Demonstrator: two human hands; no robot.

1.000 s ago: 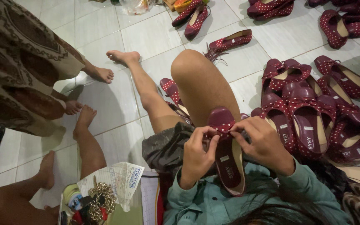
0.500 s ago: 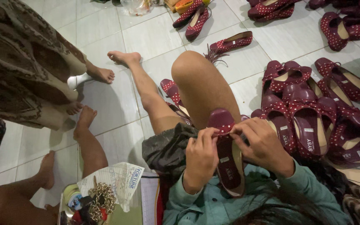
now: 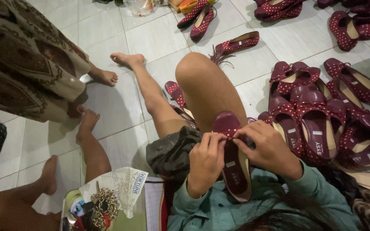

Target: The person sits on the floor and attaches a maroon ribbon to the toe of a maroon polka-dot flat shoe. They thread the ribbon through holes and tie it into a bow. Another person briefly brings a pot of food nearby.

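Observation:
A maroon flat shoe (image 3: 234, 171) with a beige lining lies on my lap, toe pointing away, resting against my raised knee (image 3: 202, 81). My left hand (image 3: 205, 162) grips the shoe's left side and pinches a dotted maroon bow (image 3: 229, 133) at the toe. My right hand (image 3: 267, 147) holds the right side, its fingers meeting the left hand's at the bow. Both sleeves are teal.
A heap of maroon dotted flats (image 3: 322, 115) sits to my right, with more pairs at the top (image 3: 202, 19). A person in a patterned brown garment (image 3: 26, 64) stands at left; another person's bare legs (image 3: 86, 145) lie beside me. A tray with chains and paper (image 3: 103, 201) is near my left.
The standing person at left has shifted their feet. My hands stay on the shoe, fingers working slightly at the bow.

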